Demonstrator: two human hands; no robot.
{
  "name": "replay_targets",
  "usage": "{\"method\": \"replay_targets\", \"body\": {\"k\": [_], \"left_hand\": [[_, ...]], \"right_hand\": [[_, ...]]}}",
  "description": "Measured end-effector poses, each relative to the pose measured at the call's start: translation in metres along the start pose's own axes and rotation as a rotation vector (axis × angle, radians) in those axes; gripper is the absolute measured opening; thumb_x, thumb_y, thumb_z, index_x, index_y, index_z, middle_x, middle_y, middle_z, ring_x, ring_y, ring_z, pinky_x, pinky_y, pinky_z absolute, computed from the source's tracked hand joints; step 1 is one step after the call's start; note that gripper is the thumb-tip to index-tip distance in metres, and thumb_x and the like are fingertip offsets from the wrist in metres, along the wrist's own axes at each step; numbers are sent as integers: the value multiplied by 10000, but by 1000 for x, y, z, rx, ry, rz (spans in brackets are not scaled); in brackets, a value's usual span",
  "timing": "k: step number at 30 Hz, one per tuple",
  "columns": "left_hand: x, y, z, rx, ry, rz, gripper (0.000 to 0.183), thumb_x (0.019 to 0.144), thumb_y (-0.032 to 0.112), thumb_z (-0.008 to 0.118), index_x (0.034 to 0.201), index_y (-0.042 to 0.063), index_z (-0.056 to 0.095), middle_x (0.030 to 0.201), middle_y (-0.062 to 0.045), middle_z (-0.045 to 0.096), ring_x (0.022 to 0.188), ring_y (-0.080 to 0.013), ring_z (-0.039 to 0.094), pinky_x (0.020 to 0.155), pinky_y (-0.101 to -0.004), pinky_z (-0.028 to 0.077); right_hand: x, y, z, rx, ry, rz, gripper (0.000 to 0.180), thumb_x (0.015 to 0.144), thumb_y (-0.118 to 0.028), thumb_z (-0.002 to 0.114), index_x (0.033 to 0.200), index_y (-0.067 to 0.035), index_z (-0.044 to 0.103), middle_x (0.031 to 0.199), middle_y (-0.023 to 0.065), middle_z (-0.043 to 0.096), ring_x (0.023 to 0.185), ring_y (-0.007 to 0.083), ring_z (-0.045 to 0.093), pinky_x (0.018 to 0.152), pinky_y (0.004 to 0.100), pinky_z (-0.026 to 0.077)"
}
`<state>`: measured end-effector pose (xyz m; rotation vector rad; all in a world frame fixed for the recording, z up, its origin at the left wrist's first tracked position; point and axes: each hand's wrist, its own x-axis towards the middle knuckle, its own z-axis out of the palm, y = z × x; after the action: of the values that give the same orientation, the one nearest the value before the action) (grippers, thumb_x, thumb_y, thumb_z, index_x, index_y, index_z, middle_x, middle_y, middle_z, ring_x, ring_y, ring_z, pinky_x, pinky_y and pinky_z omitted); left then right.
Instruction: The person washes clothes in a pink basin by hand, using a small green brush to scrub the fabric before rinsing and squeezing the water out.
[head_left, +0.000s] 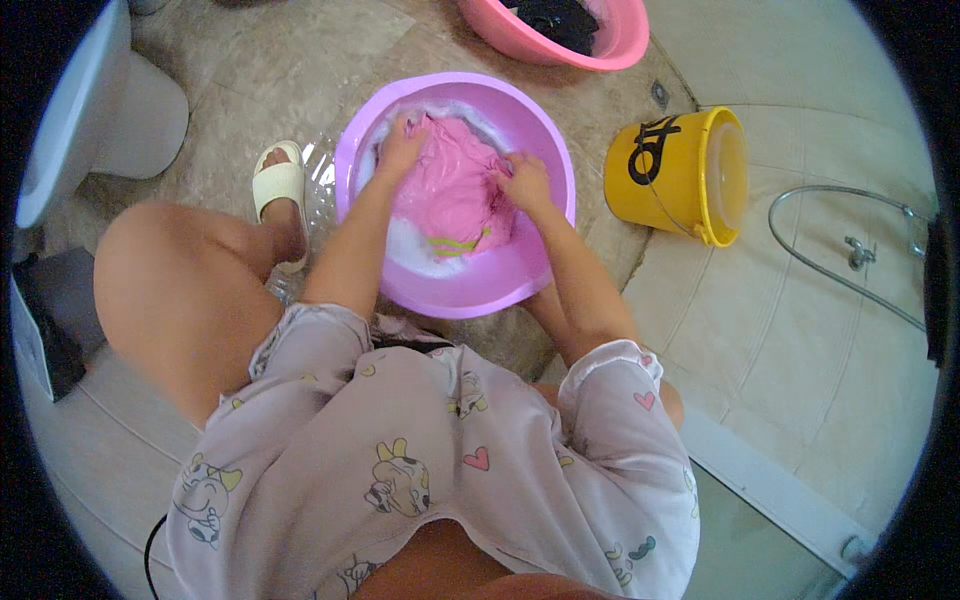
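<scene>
A wet pink cloth garment (454, 176) with a yellow-green stripe lies bunched in a purple plastic basin (480, 289). White suds (412, 244) float on the water around it. My left hand (405, 146) grips the cloth at its upper left edge, fingers curled into the fabric. At the cloth's right side, my right hand (525, 180) pinches a fold between thumb and fingers. Both hands are inside the basin's rim, and the cloth's underside is hidden.
A pink basin (630, 45) with dark cloth (559, 26) stands beyond the purple one. To the right is a yellow bucket (652, 169) bearing writing, near a wall tap (859, 253) and metal hose (810, 277). White toilet (142, 112) at left; wet tiled floor (247, 67).
</scene>
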<state>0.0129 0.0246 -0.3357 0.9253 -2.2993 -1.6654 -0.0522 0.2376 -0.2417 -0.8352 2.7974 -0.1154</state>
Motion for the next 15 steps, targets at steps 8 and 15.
{"method": "replay_targets", "body": {"k": [8, 15], "left_hand": [[-32, 5, 24, 569, -255, 162, 555, 725, 301, 596, 1229, 155, 412, 1311, -190, 285, 1202, -336, 290, 980, -382, 276], [-18, -51, 40, -249, -68, -450, 453, 739, 325, 563, 1126, 98, 497, 1120, -173, 487, 1022, -284, 472, 833, -392, 400]], "right_hand": [[24, -12, 104, -106, 1, 15, 274, 786, -233, 465, 1005, -89, 544, 910, 187, 586, 922, 351, 535, 813, 467, 400], [28, 1, 111, 78, -91, 27, 243, 801, -176, 426, 999, -74, 525, 815, 209, 584, 747, 342, 577, 662, 450, 445]]}}
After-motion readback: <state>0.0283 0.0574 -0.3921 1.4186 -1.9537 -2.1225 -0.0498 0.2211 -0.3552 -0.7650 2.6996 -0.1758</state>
